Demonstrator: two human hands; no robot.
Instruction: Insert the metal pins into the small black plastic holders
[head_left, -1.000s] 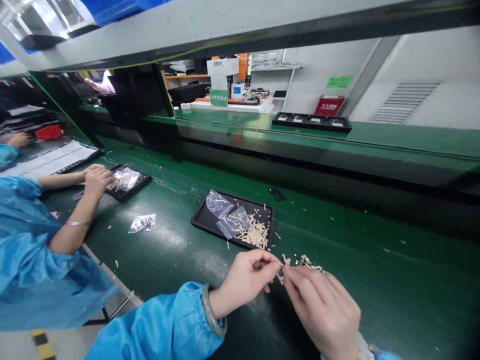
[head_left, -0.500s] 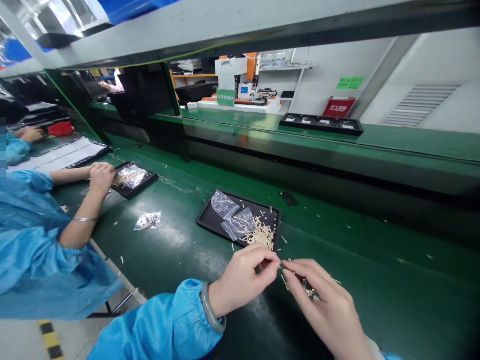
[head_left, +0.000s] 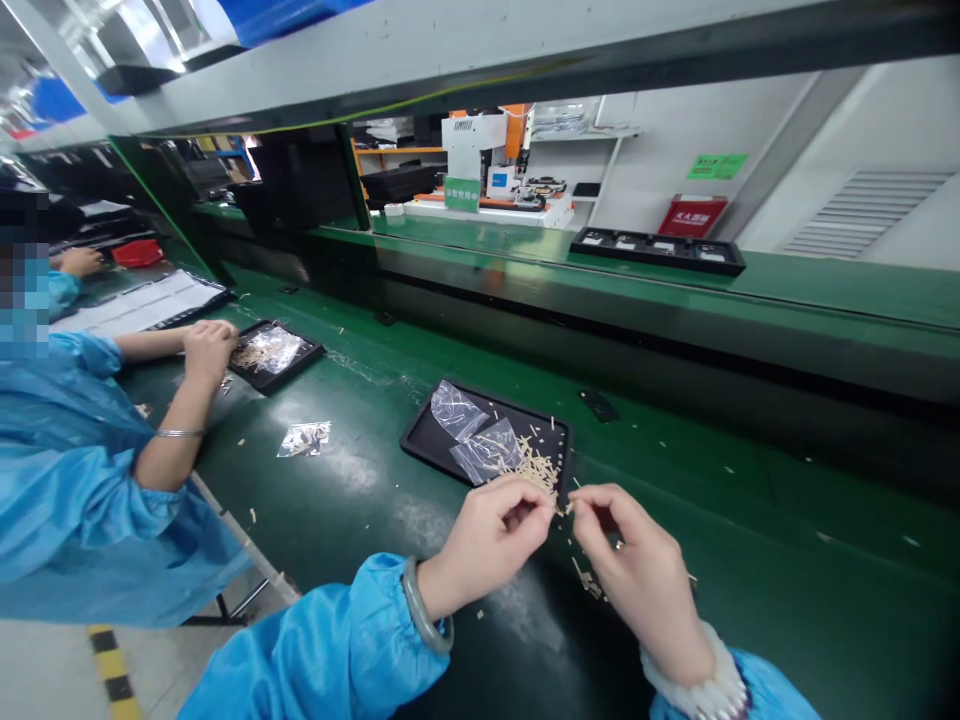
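My left hand [head_left: 487, 540] and my right hand [head_left: 637, 570] meet fingertip to fingertip above the green belt [head_left: 750, 560], both pinching a small beige strip piece [head_left: 562, 509]. Just beyond them lies a black tray [head_left: 431, 445] holding two clear plastic bags [head_left: 480, 450] and a heap of beige strip pieces [head_left: 540, 467]. A few loose pieces [head_left: 589, 582] lie on the belt under my right hand. I wear blue sleeves and a grey bangle [head_left: 420, 615] on my left wrist.
A co-worker in a blue coat [head_left: 67, 480] sits at left, hands [head_left: 206, 345] by a second black tray [head_left: 277, 355]. A small clear bag [head_left: 304, 438] lies on the belt. A raised green shelf [head_left: 825, 300] carries a long black tray [head_left: 656, 250].
My hands have drawn nearer the black tray and lifted slightly, still pinched together. The cluster of pieces once at my right fingertips now lies under that hand. The view has shifted right.
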